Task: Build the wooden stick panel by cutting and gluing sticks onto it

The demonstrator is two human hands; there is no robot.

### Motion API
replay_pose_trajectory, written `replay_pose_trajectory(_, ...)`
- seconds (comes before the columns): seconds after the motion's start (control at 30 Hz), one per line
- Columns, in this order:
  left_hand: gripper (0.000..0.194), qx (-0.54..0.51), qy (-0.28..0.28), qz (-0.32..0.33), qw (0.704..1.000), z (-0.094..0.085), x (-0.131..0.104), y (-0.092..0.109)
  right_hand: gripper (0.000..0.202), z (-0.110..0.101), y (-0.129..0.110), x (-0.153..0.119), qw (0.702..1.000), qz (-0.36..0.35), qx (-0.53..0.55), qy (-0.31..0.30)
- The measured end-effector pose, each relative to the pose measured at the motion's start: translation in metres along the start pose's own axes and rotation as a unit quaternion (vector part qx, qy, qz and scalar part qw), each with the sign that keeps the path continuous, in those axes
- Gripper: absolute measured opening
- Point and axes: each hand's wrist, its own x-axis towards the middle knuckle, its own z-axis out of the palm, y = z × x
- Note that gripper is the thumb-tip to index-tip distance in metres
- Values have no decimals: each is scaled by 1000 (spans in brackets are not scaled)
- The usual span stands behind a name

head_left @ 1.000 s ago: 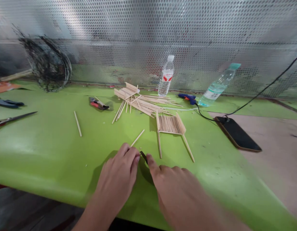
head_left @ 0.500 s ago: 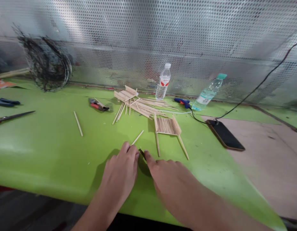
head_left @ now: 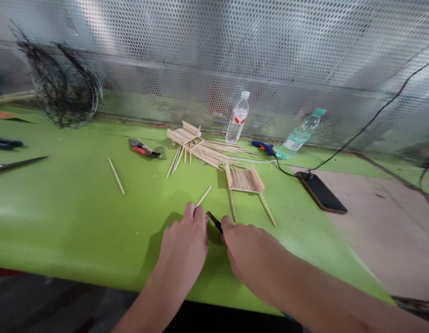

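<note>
My left hand (head_left: 186,236) is closed around a thin wooden stick (head_left: 203,196), whose far end pokes out beyond the fingers. In my right hand (head_left: 244,240) is a utility knife (head_left: 214,221), its dark blade pointing at the left fingertips; the handle is mostly covered by the hand. Just beyond the right hand rests a small chair-like frame made of sticks (head_left: 245,180), with two long legs toward me. A second stick frame (head_left: 184,134) lies farther back on a pile of loose sticks (head_left: 214,152).
On the green table (head_left: 78,222) lie a single stick (head_left: 116,175), red-handled pliers (head_left: 145,150) and scissors (head_left: 20,164). Two bottles (head_left: 238,118) (head_left: 301,135), a blue glue gun (head_left: 264,147) and a phone (head_left: 321,192) sit behind. Coiled wire (head_left: 66,88) leans on the perforated metal screen (head_left: 158,60).
The knife in my right hand has drawn back slightly from the left fingertips, showing more blade. My left hand keeps its grip on the stick. The view has shifted a little.
</note>
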Motion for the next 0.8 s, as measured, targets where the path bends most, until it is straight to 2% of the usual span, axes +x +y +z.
replay_pose_trajectory(0.17, 22, 38, 9, 16, 999, -7, 0, 2, 62, -1, -13, 0, 1000, 10, -21, -4)
replay_pose_trajectory(0.33, 22, 49, 10, 20, 999, -11, 0, 4, 63, 2, -26, 2, 998, -13, -55, -8)
replay_pose_trajectory(0.47, 25, 43, 28, 29, 998, -10, 0, 2, 71, 3, -28, 3, 998, -26, -52, -4)
replay_pose_trajectory(0.6, 28, 0, 17, 24, 1000, -6, -1, -2, 77, -1, -14, -1, 1000, -14, 4, 13)
replay_pose_trajectory(0.7, 32, -36, 25, 40, 998, -1, -1, -6, 64, -7, 5, -13, 997, -11, 59, 43)
replay_pose_trajectory(0.8, 39, -56, 30, 25, 998, 4, -1, -8, 45, -12, 33, -28, 991, -12, 104, 81)
